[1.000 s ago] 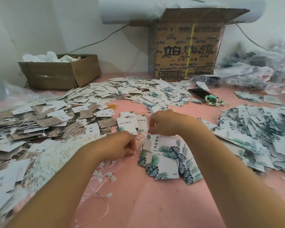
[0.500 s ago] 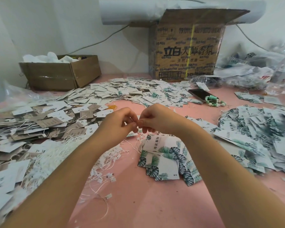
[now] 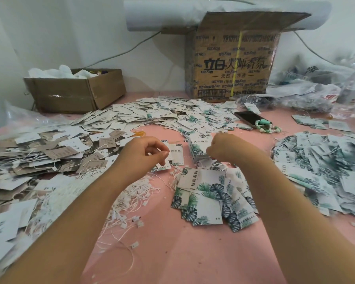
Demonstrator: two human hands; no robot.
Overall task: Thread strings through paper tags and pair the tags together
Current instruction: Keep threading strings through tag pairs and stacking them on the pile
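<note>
Since half a second earlier, both hands were drawn apart. One small cardboard box was noted far left, then one heap of grey and white tags and one tangle of loose strings. The left hand was pinched, thumb to forefinger, on one end of a single string; the other end was gripped in the curled right hand. The string was held taut above the leaf-printed tags on the pink table. Tags were too many to be counted. A second, large box was marked "立白". One phone, one bead bracelet and one right-hand tag heap were recorded.
</note>
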